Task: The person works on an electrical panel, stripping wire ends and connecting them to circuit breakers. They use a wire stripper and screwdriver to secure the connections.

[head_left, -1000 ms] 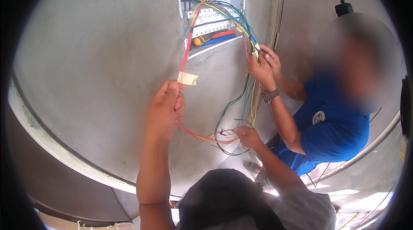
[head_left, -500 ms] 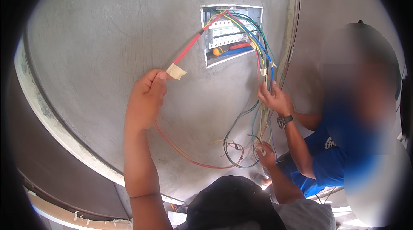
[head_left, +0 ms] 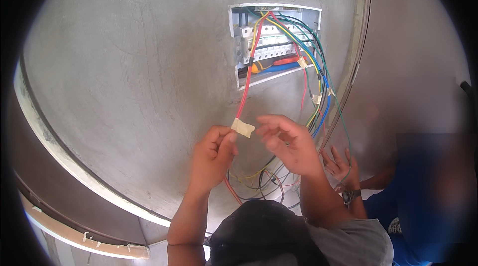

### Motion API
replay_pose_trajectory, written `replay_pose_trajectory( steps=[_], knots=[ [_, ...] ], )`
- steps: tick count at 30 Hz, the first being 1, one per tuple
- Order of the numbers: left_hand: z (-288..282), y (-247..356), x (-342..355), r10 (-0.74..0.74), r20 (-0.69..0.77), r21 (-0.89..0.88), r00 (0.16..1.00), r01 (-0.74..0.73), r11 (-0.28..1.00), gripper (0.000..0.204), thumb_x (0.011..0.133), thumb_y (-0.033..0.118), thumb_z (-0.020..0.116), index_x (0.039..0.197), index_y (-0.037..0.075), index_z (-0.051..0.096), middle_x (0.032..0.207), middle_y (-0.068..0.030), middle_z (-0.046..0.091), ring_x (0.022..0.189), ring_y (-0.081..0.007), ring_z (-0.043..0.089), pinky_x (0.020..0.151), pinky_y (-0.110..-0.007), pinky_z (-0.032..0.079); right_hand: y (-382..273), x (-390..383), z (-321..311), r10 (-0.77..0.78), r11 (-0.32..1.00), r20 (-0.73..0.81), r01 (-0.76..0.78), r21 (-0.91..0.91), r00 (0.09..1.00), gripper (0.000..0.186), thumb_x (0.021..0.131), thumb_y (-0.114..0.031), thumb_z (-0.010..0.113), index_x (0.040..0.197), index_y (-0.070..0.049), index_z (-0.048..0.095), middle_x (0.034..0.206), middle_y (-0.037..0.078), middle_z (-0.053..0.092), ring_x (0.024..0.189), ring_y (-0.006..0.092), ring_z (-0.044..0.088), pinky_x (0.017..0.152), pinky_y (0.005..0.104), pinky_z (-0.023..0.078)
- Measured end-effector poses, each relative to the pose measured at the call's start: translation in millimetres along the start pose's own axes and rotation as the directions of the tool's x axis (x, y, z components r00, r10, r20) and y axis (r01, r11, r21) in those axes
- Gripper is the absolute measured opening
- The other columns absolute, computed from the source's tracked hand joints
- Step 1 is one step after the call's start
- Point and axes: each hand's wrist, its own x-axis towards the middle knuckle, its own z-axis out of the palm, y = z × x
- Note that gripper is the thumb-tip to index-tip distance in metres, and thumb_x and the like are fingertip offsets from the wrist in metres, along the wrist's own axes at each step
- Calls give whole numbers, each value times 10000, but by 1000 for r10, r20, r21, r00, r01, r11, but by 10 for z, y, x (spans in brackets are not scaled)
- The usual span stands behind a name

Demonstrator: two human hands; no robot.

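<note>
Nearest my camera, a black cap fills the lower edge. Beyond it I have the left hand pinched on the red wires, right at their cream tape tag. My right hand is just beside that tag — fingers loosely curled, apart from the thumb, holding nothing I can see. Off to its right, a co-worker's hand is spread near a hanging green wire. Farther up, the red wires run into the wall box — breakers inside, red tool handles below them.
</note>
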Motion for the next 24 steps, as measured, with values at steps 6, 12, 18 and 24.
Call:
replay_pose_trajectory(
  steps=[6, 12, 18, 24],
  knots=[
    [96, -73, -17, 148, -127, 158, 981, -128, 979, 163, 1177, 164, 669, 1198, 8, 715, 854, 4, 698, 675, -27, 559, 597, -231, 439, 1, 479, 263, 128, 991, 147, -121, -53, 981, 244, 1116, -195, 777, 1241, 13, 742, 1000, 24, 777, 901, 79, 687, 760, 263, 552],
    [175, -92, -32, 161, -227, 187, 960, -119, 975, 189, 1161, 189, 697, 1160, 16, 774, 801, 21, 657, 728, -36, 540, 644, -251, 452, 401, 470, 193, 58, 966, 243, -115, 231, 968, 184, 1138, -188, 740, 1128, -5, 724, 919, 6, 727, 832, 61, 646, 754, 251, 528],
    [220, -121, 36, 155, -202, 196, 967, -115, 974, 189, 1163, 192, 698, 1138, 18, 769, 816, 18, 643, 739, -41, 518, 653, -250, 437, 600, 471, 85, 99, 919, 325, -212, 333, 941, 166, 1145, -179, 723, 1088, -23, 716, 886, 1, 709, 798, 57, 628, 723, 252, 507],
    [289, -256, 93, 201, -178, 309, 963, -139, 941, 176, 1144, 195, 711, 1141, 33, 780, 781, -71, 681, 688, -98, 589, 651, -297, 499, 490, 337, 3, 123, 969, 225, -166, 181, 967, 167, 1134, -172, 737, 1140, -5, 735, 874, 2, 723, 777, 64, 635, 732, 268, 526]
  ],
)
